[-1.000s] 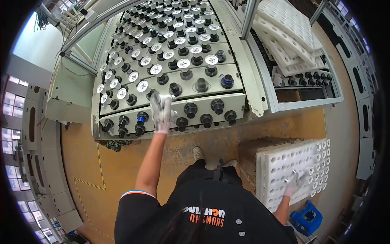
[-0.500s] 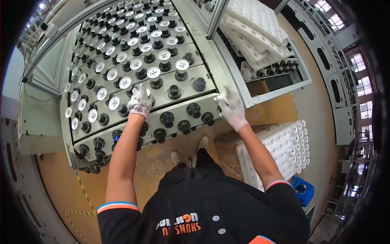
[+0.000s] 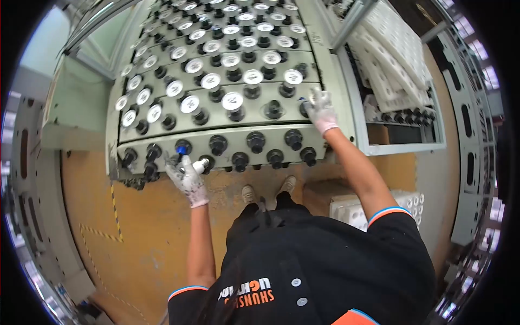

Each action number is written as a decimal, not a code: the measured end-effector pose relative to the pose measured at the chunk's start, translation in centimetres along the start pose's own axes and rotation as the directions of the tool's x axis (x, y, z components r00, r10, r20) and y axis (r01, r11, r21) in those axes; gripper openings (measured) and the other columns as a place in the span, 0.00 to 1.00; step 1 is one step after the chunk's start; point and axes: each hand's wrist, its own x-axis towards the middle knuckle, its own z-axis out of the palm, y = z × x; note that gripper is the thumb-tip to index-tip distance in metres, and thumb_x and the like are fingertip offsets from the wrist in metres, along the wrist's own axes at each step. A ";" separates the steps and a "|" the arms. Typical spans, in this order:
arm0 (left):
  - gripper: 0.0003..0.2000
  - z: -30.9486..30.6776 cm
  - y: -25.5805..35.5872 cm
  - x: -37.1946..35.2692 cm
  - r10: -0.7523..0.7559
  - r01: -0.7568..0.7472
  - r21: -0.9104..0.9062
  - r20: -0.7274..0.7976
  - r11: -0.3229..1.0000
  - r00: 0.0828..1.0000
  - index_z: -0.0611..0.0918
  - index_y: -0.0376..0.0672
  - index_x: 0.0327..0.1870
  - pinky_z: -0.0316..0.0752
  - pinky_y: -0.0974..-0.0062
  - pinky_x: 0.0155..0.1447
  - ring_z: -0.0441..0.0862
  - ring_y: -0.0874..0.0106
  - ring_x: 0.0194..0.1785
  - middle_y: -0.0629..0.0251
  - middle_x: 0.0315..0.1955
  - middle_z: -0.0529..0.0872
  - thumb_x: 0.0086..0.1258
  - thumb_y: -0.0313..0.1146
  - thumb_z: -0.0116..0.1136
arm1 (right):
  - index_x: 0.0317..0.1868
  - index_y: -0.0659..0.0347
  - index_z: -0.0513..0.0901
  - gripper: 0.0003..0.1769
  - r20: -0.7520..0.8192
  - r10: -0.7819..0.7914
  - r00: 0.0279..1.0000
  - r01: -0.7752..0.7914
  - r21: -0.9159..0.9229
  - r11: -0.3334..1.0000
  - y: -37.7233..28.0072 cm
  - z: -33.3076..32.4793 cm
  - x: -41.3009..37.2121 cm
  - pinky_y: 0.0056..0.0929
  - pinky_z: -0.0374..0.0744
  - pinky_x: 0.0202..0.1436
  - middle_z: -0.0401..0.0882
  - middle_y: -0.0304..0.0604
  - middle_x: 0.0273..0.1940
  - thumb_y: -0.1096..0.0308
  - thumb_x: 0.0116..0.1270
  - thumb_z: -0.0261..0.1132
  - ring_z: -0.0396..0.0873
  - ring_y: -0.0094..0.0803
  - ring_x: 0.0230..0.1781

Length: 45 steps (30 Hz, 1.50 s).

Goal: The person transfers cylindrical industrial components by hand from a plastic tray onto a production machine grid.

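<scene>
A wide grey rack (image 3: 238, 120) of black sockets stands in front of me, most upper rows filled with white-faced lamps (image 3: 233, 102). My left hand (image 3: 187, 176), in a white glove, is at the rack's lower left edge, closed around a small white lamp near a blue socket (image 3: 182, 147). My gloved right hand (image 3: 322, 112) reaches up to the rack's right side and presses on a socket there. What lies under its fingers is hidden.
The bottom rows of black sockets (image 3: 255, 142) stand bare. White foam trays (image 3: 398, 51) are stacked in a frame at the right. Another foam tray (image 3: 355, 212) with round holes sits by my right leg. Orange floor with yellow-black tape (image 3: 112, 206) lies below.
My left hand came down from the middle of the rack to its lower left edge. My right hand moved from the rack's lower right corner up onto a socket at the right side.
</scene>
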 end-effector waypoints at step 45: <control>0.26 7.8 3.2 -6.7 0.435 -0.921 0.146 0.847 0.362 0.306 0.74 0.30 0.58 0.70 0.58 0.58 0.76 0.49 0.53 0.40 0.51 0.77 0.68 0.43 0.56 | 0.47 0.55 0.82 0.20 -0.265 0.436 0.860 -0.336 0.351 0.874 4.6 -18.5 -26.5 0.40 0.76 0.51 0.80 0.44 0.44 0.67 0.49 0.63 0.79 0.42 0.46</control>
